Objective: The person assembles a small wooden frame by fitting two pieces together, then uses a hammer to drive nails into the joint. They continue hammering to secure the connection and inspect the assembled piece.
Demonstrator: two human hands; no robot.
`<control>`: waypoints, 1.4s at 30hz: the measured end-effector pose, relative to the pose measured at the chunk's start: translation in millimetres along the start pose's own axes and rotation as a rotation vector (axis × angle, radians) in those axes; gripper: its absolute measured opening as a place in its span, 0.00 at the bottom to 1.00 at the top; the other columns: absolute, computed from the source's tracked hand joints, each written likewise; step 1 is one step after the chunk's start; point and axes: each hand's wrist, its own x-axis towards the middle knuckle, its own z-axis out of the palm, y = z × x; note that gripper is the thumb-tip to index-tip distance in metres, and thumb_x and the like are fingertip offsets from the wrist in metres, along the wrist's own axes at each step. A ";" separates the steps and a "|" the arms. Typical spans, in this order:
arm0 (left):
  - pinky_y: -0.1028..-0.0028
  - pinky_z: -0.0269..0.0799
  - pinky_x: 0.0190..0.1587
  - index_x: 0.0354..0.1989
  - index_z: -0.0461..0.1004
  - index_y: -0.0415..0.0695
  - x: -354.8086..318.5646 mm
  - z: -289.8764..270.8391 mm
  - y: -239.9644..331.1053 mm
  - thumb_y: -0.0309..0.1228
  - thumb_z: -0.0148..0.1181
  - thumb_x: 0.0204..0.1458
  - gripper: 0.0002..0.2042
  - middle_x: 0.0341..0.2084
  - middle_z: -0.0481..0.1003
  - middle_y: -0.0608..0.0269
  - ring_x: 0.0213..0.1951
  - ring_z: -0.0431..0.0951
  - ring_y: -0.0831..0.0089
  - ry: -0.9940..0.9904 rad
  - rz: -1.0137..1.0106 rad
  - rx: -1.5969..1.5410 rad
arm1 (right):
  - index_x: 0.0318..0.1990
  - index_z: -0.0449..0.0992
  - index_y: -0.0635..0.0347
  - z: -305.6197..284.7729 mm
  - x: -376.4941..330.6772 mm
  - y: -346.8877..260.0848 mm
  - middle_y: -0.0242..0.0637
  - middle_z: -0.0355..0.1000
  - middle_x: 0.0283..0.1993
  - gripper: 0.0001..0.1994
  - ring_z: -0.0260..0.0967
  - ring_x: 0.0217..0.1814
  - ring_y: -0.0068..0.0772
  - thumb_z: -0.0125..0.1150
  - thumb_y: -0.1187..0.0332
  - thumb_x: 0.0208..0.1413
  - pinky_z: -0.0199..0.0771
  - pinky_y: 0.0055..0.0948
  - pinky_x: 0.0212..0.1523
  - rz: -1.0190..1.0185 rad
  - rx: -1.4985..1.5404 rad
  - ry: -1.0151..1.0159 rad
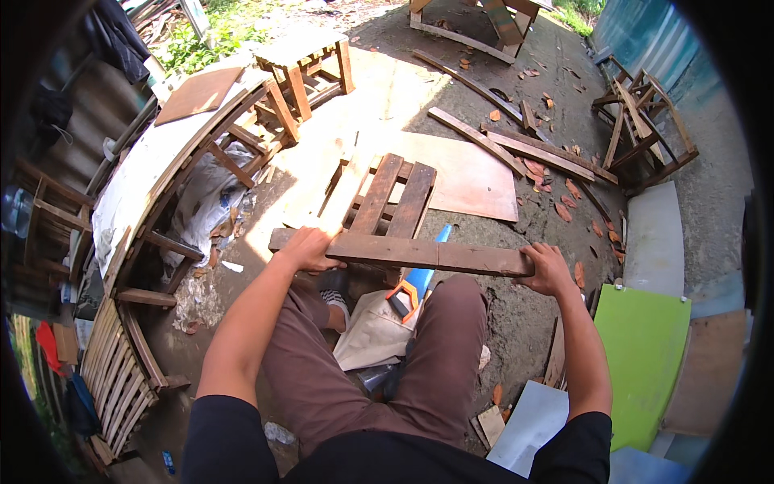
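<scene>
A dark brown wooden plank [435, 253] lies crosswise above my knees, held at both ends. My left hand [308, 249] is closed round it near its left end. At the right end, my right hand [547, 269] grips it with the thumb beneath and the fingers over the top. Below the plank, between my legs, a handsaw [418, 282] with a blue blade and an orange and black handle rests on a pale cloth sack [372, 329]. Just beyond the plank stands a low slatted wooden stool [377, 194], its near part hidden by the plank.
Past the stool lies a thin plywood sheet [476, 181], with loose wooden strips [540, 153] and dry leaves on the ground. On the left runs a long bamboo-slatted bench [133, 218]. To the right stand a green panel [642, 359] and a wooden frame [645, 121].
</scene>
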 end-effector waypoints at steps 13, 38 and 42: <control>0.55 0.79 0.44 0.30 0.87 0.36 1.1 -40.0 38.3 0.71 0.53 0.59 0.42 0.27 0.83 0.41 0.36 0.86 0.49 -0.145 -0.381 -0.324 | 0.62 0.78 0.55 -50.9 -63.0 4.5 0.54 0.81 0.45 0.30 0.78 0.51 0.63 0.57 0.41 0.66 0.76 0.55 0.52 0.002 0.061 -0.168; 0.56 0.81 0.44 0.31 0.87 0.43 13.1 -31.3 78.4 0.82 0.68 0.26 0.46 0.27 0.84 0.49 0.33 0.87 0.53 0.099 -0.103 0.276 | 0.30 0.76 0.56 38.1 -172.6 -46.0 0.44 0.77 0.24 0.36 0.79 0.30 0.54 0.74 0.28 0.42 0.76 0.49 0.35 0.464 -0.105 0.156; 0.58 0.81 0.42 0.32 0.86 0.44 5.3 -29.2 72.5 0.79 0.70 0.27 0.44 0.26 0.84 0.52 0.33 0.87 0.55 0.176 -0.081 0.273 | 0.33 0.75 0.54 37.8 -168.1 -46.3 0.42 0.77 0.25 0.34 0.80 0.30 0.51 0.77 0.31 0.42 0.76 0.48 0.34 0.394 -0.088 0.225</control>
